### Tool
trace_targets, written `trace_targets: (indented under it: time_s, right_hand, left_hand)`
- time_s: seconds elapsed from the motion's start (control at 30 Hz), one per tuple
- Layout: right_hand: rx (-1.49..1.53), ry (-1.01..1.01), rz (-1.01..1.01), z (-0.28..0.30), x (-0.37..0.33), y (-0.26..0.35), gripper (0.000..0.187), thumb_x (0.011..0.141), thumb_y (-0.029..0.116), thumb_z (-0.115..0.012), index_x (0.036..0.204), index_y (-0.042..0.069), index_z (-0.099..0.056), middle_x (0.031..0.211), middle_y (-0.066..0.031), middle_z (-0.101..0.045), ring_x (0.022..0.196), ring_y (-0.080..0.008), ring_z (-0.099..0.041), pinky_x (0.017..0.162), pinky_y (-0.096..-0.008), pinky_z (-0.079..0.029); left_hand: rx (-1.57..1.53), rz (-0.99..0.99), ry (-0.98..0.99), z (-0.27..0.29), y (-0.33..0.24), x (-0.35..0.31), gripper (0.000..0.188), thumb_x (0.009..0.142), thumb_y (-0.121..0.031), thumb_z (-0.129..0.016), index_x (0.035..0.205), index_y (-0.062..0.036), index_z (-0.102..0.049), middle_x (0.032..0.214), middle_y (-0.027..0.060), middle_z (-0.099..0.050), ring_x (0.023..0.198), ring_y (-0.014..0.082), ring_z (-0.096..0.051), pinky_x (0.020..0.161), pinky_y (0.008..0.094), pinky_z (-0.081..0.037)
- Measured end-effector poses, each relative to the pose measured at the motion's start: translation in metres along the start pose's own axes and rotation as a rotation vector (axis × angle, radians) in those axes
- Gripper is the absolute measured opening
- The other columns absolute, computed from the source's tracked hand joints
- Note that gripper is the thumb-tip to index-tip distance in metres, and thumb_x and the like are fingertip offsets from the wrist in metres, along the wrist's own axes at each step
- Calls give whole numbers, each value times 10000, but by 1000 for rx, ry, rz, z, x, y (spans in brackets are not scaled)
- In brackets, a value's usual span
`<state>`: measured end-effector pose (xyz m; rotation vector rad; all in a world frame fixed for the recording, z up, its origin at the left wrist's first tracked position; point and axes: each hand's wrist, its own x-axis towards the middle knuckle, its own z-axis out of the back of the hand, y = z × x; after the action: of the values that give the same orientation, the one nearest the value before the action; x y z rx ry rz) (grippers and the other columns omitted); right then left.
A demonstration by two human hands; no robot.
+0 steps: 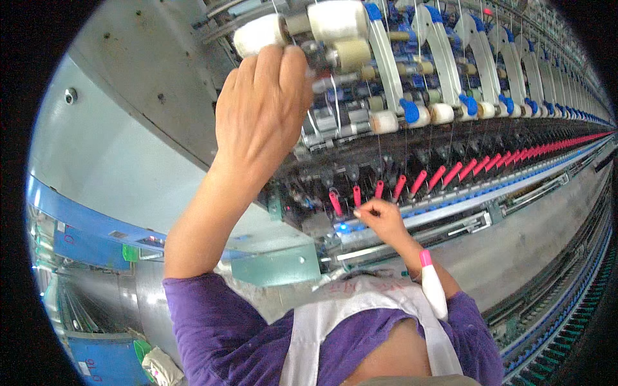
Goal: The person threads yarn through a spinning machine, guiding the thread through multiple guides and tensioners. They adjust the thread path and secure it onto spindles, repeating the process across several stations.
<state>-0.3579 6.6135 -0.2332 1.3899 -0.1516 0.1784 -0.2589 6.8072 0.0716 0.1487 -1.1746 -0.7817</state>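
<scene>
My left hand (262, 106) is raised at the upper left end of a spinning machine, its back toward me and its fingers curled down. It is right under a white roller (259, 35), and a pale yellow roller (353, 55) lies to its right. Whatever its fingertips hold is hidden. Lower down, my right hand (384, 222) is closed in a pinch beside the row of pink bobbins (379, 190), close to the near end. What it pinches is too small to make out. White threads (335, 103) hang below the rollers.
Grey arms with blue ends (444, 58) run along the machine to the far right. A blue-edged rail (438, 210) lies below the bobbins. A pale metal housing (122, 141) stands at left. A white, pink-tipped bobbin (435, 289) rests against my apron strap (444, 344).
</scene>
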Motion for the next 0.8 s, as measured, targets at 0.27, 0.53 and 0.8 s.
trace_targets:
  time_s: [0.27, 0.53, 0.8]
  right_hand:
    - [112, -367, 80, 38, -31, 37, 35, 855, 17, -753, 864, 16, -719, 843, -36, -671, 785, -113, -601, 714, -256, -469]
    - [-112, -71, 255, 22, -43, 56, 88, 802, 5, -785, 843, 26, -710, 757, -24, -647, 739, -149, -552, 715, -307, -424]
    - [-54, 62, 147, 0, -47, 62, 60, 841, 63, -774, 836, 44, -717, 731, -20, -668, 705, -137, -516, 685, -310, -408]
  left_hand:
    - [-1706, 1233, 647, -7, -149, -121, 208, 1041, -209, -472, 1147, -38, -524, 899, 126, -653, 737, 250, -628, 732, 399, -531]
    - [-2200, 1702, 355, -11, -193, -203, 356, 1082, -359, -439, 1065, -22, -554, 942, 85, -651, 772, 166, -614, 762, 322, -518]
    - [-1990, 1756, 517, 9, -198, -212, 440, 1074, -479, -422, 1017, -73, -584, 789, 23, -621, 569, 106, -543, 521, 259, -461]
